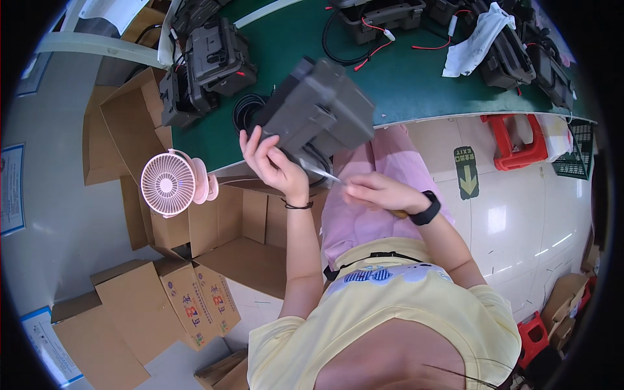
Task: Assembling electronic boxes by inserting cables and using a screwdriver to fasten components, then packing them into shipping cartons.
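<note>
A dark grey plastic case (328, 107) with a latch on its side is tilted at the near edge of the green table. My left hand (276, 170) grips its lower left end, fingers pointing up along it, the grip partly hidden. Black cable (316, 158) hangs in loops under the case, close to my left wrist. In my closed right hand (380, 193) is a slim tool with a shiny flat blade (322, 171); its yellowish handle end shows by my wristwatch. The blade points at the cable loops and the case's underside; whether it touches them I cannot tell.
More grey cases (221, 55) and a coiled black cable (247, 112) lie on the green table (279, 29). Red-wired cases and a white cloth (478, 42) sit far right. A pink fan (168, 184) is at the left edge; open cardboard boxes (253, 253) stand below. A red stool (517, 146) stands right.
</note>
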`<action>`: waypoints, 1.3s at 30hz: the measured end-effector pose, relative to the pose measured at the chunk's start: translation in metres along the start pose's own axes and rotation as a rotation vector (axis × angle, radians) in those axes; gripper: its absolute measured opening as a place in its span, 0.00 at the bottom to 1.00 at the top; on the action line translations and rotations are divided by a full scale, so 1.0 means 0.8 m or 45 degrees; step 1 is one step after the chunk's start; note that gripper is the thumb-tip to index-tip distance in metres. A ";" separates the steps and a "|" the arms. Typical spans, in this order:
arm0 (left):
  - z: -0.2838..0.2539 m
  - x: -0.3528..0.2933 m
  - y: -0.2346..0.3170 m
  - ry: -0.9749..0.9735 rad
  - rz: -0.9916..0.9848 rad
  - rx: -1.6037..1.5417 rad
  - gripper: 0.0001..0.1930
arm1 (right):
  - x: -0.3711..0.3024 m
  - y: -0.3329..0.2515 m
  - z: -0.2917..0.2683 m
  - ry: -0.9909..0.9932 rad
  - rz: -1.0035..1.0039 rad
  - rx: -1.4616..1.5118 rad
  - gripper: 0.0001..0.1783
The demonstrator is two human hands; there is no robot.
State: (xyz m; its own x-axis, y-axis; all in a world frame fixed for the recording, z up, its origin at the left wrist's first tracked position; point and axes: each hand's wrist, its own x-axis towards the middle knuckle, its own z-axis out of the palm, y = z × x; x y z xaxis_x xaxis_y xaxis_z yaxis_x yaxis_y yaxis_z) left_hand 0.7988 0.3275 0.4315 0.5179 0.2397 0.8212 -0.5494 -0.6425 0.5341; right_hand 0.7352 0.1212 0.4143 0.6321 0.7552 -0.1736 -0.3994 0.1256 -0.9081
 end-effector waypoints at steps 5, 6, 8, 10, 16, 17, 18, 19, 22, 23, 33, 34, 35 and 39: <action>0.018 -0.008 0.017 -0.067 0.075 0.151 0.10 | -0.055 0.000 -0.051 0.092 -0.535 -0.100 0.12; 0.023 -0.009 0.019 -0.190 0.188 0.124 0.10 | -0.061 -0.001 -0.047 0.381 -0.765 0.117 0.14; 0.050 -0.015 0.025 -0.284 0.436 0.063 0.11 | -0.053 -0.017 -0.055 0.960 -1.011 0.376 0.22; 0.073 -0.013 0.020 -0.331 0.670 -0.049 0.11 | -0.045 -0.040 -0.067 1.350 -0.995 0.012 0.33; 0.076 0.016 -0.002 -0.610 0.383 -0.390 0.10 | -0.035 -0.075 -0.091 1.424 -0.765 -0.509 0.38; 0.066 0.022 -0.008 -0.432 0.287 -0.329 0.08 | -0.033 -0.077 -0.094 1.460 -0.820 -0.581 0.36; 0.057 0.029 -0.015 -0.277 0.177 -0.129 0.08 | -0.029 -0.077 -0.094 1.451 -0.864 -0.631 0.35; 0.045 0.037 -0.024 -0.196 0.051 0.073 0.09 | -0.023 -0.075 -0.093 1.449 -0.920 -0.669 0.34; 0.014 0.044 -0.044 -0.520 -0.202 0.602 0.15 | -0.005 -0.066 -0.085 1.418 -1.021 -0.602 0.32; 0.009 0.044 -0.047 -0.521 -0.185 0.578 0.17 | 0.001 -0.066 -0.086 1.386 -1.037 -0.562 0.32; -0.009 0.091 0.052 -0.189 0.234 0.059 0.17 | 0.019 -0.061 -0.091 1.308 -0.963 -0.626 0.35; -0.004 0.097 0.060 -0.323 0.391 0.089 0.17 | 0.018 -0.061 -0.088 1.285 -0.962 -0.630 0.36; 0.007 0.099 0.067 -0.484 0.480 0.022 0.17 | 0.017 -0.061 -0.084 1.264 -0.963 -0.632 0.38; 0.033 0.099 0.083 -0.879 0.555 -0.044 0.15 | 0.000 -0.065 -0.060 1.355 -0.917 -0.720 0.44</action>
State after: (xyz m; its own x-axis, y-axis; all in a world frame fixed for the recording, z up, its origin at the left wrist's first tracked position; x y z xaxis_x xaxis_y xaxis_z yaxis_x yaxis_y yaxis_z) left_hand 0.8207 0.2849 0.5266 0.5339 -0.5363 0.6537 -0.8090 -0.5488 0.2105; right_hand 0.7878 0.0841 0.4435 0.8764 -0.2380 0.4188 0.3798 -0.1933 -0.9046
